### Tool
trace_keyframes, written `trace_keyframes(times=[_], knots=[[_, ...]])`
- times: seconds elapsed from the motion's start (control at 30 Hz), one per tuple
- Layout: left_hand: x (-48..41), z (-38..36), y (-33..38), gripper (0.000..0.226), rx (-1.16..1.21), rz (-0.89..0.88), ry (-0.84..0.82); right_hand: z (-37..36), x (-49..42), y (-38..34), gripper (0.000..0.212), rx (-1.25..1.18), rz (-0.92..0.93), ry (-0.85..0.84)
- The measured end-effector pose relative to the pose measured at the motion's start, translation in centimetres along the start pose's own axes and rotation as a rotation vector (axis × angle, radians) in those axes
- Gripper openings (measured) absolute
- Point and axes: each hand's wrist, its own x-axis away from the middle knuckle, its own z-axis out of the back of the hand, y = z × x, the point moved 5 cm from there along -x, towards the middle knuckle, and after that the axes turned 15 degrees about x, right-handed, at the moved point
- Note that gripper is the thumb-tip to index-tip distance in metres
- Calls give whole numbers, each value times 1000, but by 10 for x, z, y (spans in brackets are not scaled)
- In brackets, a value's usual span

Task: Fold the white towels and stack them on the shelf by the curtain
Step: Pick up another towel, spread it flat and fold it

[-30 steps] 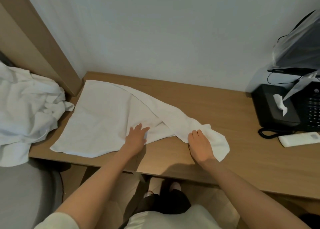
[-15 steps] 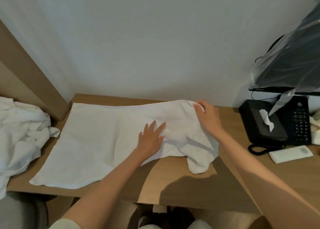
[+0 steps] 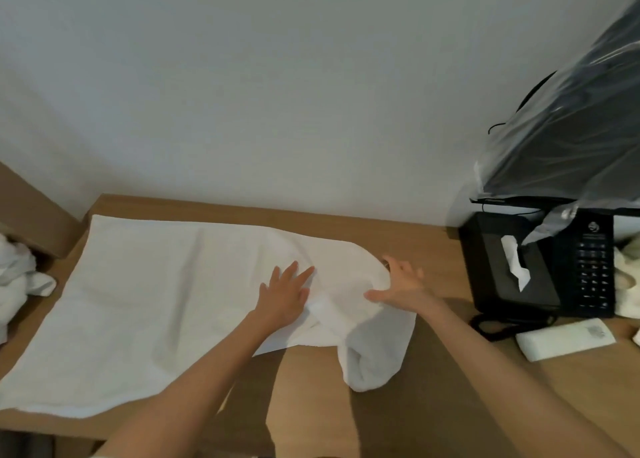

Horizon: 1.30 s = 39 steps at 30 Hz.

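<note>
Head view. White towel (image 3: 156, 301) is spread on the tabletop (image 3: 433, 405), left of the black tissue box (image 3: 498, 249); the end nearest the box is bunched. Left hand (image 3: 285, 295) is pressed flat on the towel, grip apart. Right hand (image 3: 401, 284), nearer the box, is splayed at the bunched edge, grip apart.
</note>
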Motion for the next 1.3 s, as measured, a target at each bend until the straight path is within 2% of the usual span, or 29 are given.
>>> trace_keyframes(times=[0.07,0.17,0.23,0.37,0.43,0.6,0.77,0.83,0.97,1.03,1.13,1.2,1.3], knots=[[-3,-6,1,48,16,34,-27,-15,-2,12,82,54,-38,-24],[-5,-9,4,48,27,60,-20,-19,-6,18,45,127,12,92],[-6,-8,5,48,46,73,-4,-9,-12,21,34,33,25,160],[-5,-4,5,49,96,74,87,26,-35,47,30,-336,-156,308],[-3,0,5,48,139,74,151,35,-45,58,31,-435,-223,340],[8,12,16,47,105,50,318,28,-45,59,37,-270,-149,425],[36,18,39,41,182,-164,495,19,-7,45,20,-261,4,543],[50,13,44,34,146,-271,501,9,12,43,17,-285,32,482],[72,-13,32,21,63,-368,402,-29,43,47,38,-235,-10,244],[79,-27,19,27,50,-339,322,-52,58,50,46,-236,-26,159],[83,-45,-6,43,-60,-201,218,-87,77,44,55,-418,-11,8],[86,-46,-16,46,-82,-145,258,-101,86,34,56,-486,-12,-50],[90,-40,-24,47,-88,-84,359,-116,92,18,39,-635,-49,-84]])
